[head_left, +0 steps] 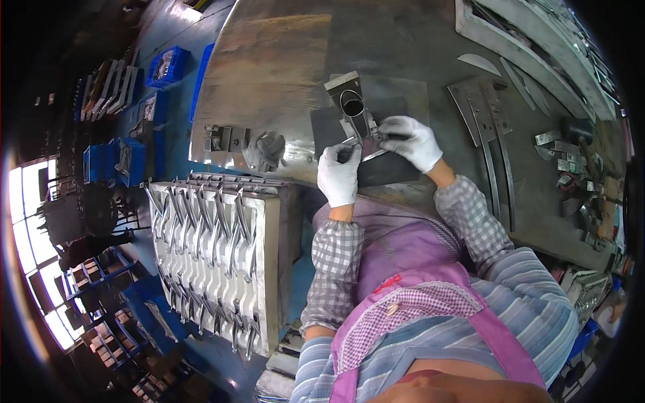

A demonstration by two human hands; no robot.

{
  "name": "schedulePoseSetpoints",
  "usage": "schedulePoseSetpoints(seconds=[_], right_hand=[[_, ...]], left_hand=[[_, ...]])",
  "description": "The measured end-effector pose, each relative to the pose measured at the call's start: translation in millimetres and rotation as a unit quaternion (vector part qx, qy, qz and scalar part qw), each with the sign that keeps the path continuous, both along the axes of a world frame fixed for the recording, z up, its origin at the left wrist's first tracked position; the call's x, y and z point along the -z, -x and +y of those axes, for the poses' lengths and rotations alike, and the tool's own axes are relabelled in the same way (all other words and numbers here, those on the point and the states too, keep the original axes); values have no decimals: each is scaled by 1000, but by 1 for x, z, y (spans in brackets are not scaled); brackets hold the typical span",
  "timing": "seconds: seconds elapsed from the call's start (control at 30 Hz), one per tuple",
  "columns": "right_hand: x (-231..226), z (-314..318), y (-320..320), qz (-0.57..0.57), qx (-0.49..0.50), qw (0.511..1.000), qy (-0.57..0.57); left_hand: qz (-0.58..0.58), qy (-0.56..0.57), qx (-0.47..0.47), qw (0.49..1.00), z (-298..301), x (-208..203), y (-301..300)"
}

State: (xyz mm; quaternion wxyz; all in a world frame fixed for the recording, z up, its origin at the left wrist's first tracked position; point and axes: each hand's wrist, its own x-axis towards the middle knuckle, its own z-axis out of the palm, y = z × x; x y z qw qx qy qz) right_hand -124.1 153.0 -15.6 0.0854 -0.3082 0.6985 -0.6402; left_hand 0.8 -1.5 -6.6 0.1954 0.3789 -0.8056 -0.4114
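Observation:
A metal fixture [357, 123] with a round, open cylinder at its top stands on a dark mat [393, 169] on the workbench. Bright, narrow metal pieces show at its near end, between my hands. My left hand [338, 178], in a white glove, is closed at the fixture's near left side, with its thumb and fingertips curled together. From the right, my gloved right hand [413, 142] pinches at the fixture's side. Fingers cover what each hand grips, so I cannot make out either piece.
Left of me stands a pale rack [270, 269] hung with several shiny metal parts. A crumpled grey cloth [265, 151] and a small metal block [225, 139] lie at the bench's left. Flat plates with long bars [484, 127] and loose metal pieces [571, 158] lie to the right.

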Motion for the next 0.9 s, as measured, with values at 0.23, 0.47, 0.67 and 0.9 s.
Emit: schedulePoseSetpoints(seconds=[0.23, 0.47, 0.67, 0.9], right_hand=[[6, -3, -6, 130, 12, 989, -68], [9, 0, 4, 40, 26, 998, -41], [-26, -35, -11, -205, -27, 978, 25], [-83, -94, -81, 248, -190, 950, -2]], left_hand=[[-52, -51, 4, 997, -3, -11, -2], [-45, -18, 33, 998, 3, -10, 12], [-93, 8, 63, 994, -20, -26, -12], [221, -383, 171, 881, -46, -69, -87]])
